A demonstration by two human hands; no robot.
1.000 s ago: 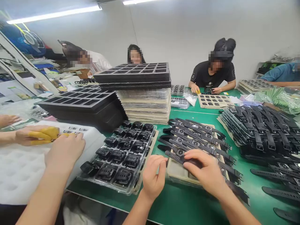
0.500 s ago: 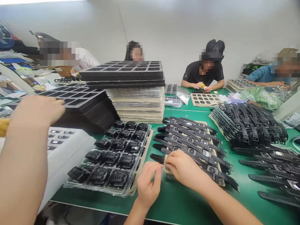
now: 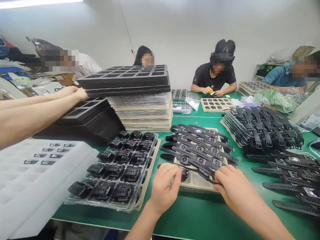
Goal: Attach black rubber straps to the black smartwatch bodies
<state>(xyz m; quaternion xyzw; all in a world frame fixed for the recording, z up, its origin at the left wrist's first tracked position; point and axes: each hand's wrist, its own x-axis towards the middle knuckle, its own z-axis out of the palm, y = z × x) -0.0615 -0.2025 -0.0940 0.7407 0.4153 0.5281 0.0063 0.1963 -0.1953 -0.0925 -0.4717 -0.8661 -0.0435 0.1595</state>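
Note:
A cream tray (image 3: 195, 181) in front of me holds rows of black smartwatches (image 3: 200, 148), backs up and straps laid flat. My right hand (image 3: 231, 181) is closed on the strap of a smartwatch (image 3: 204, 174) at the tray's front edge, which is tilted over the front compartments. My left hand (image 3: 166, 185) is at the tray's left front corner, fingers curled in beside another smartwatch (image 3: 185, 174). A strap tip shows left of that hand, but its fingers hide what they grip. Left of it lies a clear plastic tray (image 3: 136, 201) of smartwatches with looped straps.
A co-worker's arms (image 3: 62, 100) reach in from the left to the stacked black foam trays (image 3: 125, 81). White foam (image 3: 50, 186) with small parts stands at left. More strapped watches (image 3: 262, 128) are piled at right. Other people sit across the green table (image 3: 195, 216).
My right hand has moved right from the tray's left front corner and holds a strap. My left hand has come up to that corner. The co-worker's arm has reached to the foam trays.

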